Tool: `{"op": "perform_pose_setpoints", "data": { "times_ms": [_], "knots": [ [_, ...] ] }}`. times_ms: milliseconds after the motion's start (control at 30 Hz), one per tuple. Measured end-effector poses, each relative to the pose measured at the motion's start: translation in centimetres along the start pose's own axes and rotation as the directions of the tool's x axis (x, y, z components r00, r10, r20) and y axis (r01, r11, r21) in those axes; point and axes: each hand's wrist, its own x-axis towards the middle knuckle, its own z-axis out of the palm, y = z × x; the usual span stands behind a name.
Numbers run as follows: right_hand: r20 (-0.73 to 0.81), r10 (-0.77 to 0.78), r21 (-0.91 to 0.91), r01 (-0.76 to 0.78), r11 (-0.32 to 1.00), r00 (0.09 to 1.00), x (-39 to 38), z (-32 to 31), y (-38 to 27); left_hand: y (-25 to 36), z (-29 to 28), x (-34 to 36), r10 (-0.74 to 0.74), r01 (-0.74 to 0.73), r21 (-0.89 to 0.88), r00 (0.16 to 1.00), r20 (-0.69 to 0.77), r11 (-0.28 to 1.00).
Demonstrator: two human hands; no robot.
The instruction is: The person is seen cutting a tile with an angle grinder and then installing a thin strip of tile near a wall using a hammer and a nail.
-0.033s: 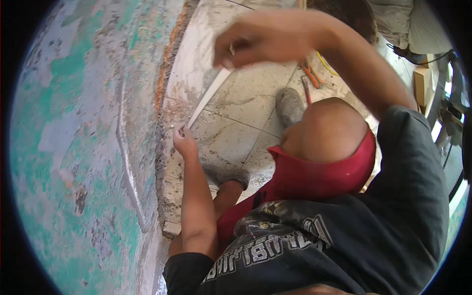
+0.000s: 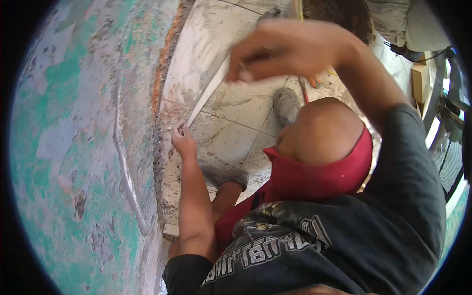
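Observation:
My left hand (image 2: pixel 184 139) is closed around the lower end of a narrow white strip (image 2: pixel 209 93), low beside the wall's foot. The strip slants up and to the right, its upper end passing behind the fingers of my right hand (image 2: pixel 290 51). My right hand is raised, smeared by motion, its fingers curled inward. Whatever those fingers pinch is hidden, and I cannot tell whether they grip the strip.
A wall (image 2: pixel 64 147) with peeling green paint, a whitish filled groove (image 2: pixel 123 152) running down it, rises on the left. Dusty floor tiles (image 2: pixel 236 110) lie below. Orange-handled pliers (image 2: pixel 314 82) and a red-handled tool (image 2: pixel 304 91) lie near my shoe (image 2: pixel 287 105). A wooden piece (image 2: pixel 420 82) stands at right.
My right hand has shifted right and slightly down. It now covers more of the orange-handled pliers. My left hand and the strip's lower end have barely moved.

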Motion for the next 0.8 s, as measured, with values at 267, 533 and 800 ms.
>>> {"op": "perform_pose_setpoints", "data": {
  "times_ms": [267, 533, 800],
  "knots": [
    [-0.49, 0.583, 0.827, 0.133, 0.547, 0.647, -21.2, 13.7, 5.6, 9.4, 3.2, 3.4, 0.288, -0.311, -0.003, 0.877, 0.383, 0.95],
    [-0.639, 0.757, 0.298, -0.865, 0.405, 0.134, -20.4, 23.0, 20.7, 19.8, 7.7, 6.1, 0.422, -0.607, 0.023, 0.578, 0.699, 0.794],
    [-0.677, 0.685, 0.089, -0.893, 0.441, 0.27, -15.8, 24.4, 24.3, 23.8, 12.3, -0.1, 0.432, -0.757, -0.069, 0.292, 0.853, 0.65]
  ]
}}
